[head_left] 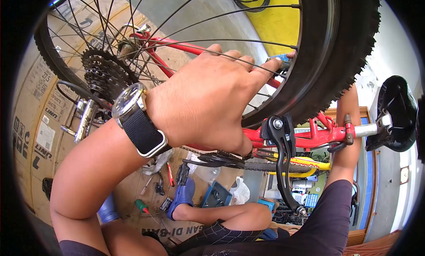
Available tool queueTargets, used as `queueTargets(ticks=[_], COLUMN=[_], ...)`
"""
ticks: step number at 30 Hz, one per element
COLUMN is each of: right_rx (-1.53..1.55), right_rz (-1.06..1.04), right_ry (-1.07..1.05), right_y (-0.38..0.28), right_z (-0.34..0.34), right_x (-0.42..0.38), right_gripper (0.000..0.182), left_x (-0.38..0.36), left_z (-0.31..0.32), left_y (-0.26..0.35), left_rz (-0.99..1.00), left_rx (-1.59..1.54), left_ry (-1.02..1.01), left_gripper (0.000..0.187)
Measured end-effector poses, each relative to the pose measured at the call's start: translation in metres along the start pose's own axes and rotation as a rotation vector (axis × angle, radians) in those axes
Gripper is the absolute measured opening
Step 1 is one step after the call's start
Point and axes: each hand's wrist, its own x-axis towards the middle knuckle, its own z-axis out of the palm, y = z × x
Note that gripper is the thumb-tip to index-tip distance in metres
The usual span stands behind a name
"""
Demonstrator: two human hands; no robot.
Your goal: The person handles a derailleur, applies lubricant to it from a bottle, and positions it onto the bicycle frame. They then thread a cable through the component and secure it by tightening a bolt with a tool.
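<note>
My left hand (208, 94), with a watch (128, 101) on its wrist, reaches across the red bicycle frame (177, 44) beside the rear wheel's spokes. Its index finger stretches to a small metal part (282, 65) at the inner rim; the other fingers curl down, and what they grip is hidden. My right forearm (347, 114) rises behind the black knobbly tyre (325, 48), which hides most of that hand. A fingertip (290, 55) shows beside a small blue thing (279, 57) at the rim. Below my left hand is a black crank arm (281, 167). The cassette (104, 72) sits at the hub.
The saddle (396, 114) juts out at right. On the cardboard floor lie a green-handled screwdriver (141, 206), a red-handled tool (170, 174) and a blue tray (216, 195). A foot in a blue clog (182, 199) rests nearby. A yellow bicycle (310, 164) stands behind.
</note>
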Motion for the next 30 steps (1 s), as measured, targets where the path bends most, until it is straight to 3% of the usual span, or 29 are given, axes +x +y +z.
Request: queueTargets(ticks=[15, 23, 26, 28, 30], right_rx=[-0.161, -0.241, -0.122, -0.295, -0.181], right_rz=[-0.121, -0.195, -0.054, -0.084, 0.027], right_ry=[0.048, 0.083, 0.004, 0.044, 0.12], right_y=[0.034, 0.054, 0.055, 0.064, 0.049], right_z=[0.002, 0.0, -0.001, 0.008, 0.012], right_x=[-0.011, -0.022, -0.025, -0.025, -0.025], right_gripper=[0.033, 0.033, 0.034, 0.035, 0.036], left_x=[0.001, -0.005, -0.005, -0.005, -0.004], left_z=[-0.004, 0.004, 0.006, 0.004, -0.001], left_y=[0.002, -0.001, -0.002, -0.002, -0.001], left_rz=[-0.037, -0.039, -0.037, -0.041, -0.049], left_rx=[-0.061, -0.094, -0.098, -0.114, -0.133], left_ry=[-0.101, -0.001, 0.008, -0.012, -0.043], left_gripper=[0.106, 0.11, 0.11, 0.11, 0.11])
